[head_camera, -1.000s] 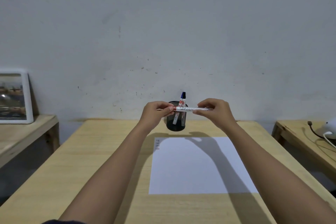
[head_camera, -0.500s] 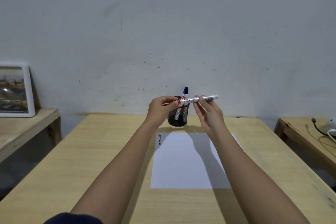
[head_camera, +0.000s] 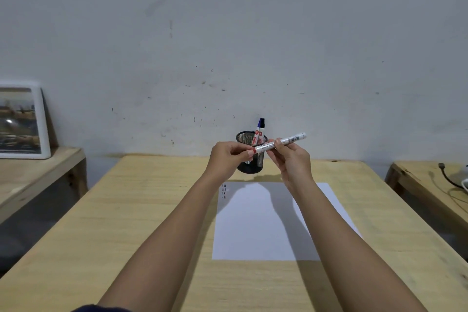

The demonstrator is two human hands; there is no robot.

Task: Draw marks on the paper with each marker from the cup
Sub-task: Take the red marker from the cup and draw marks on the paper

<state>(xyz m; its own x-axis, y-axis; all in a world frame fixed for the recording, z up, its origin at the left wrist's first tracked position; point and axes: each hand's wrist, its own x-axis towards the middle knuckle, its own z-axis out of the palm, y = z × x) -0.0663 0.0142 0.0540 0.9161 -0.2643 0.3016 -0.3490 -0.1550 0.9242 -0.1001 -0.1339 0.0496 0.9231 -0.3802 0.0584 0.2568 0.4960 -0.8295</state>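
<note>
Marker had tilted up from level, held above the paper: right hand gripping barrel, left hand pinching red cap. Uncapping looked imminent; cup behind.

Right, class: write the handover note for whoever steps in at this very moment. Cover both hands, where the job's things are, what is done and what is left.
Left hand: pinching the red cap end of the white-barrelled marker.
Right hand: gripping that marker's barrel, held in the air in front of the black mesh cup; the cap looks still on.
Cup: at the far edge of the pale wooden table, with two markers left in it, one blue-capped.
White paper sheet: flat on the table, a few short dark marks at its far left corner.
Left: uncap, mark with this marker, then with the remaining ones.
</note>
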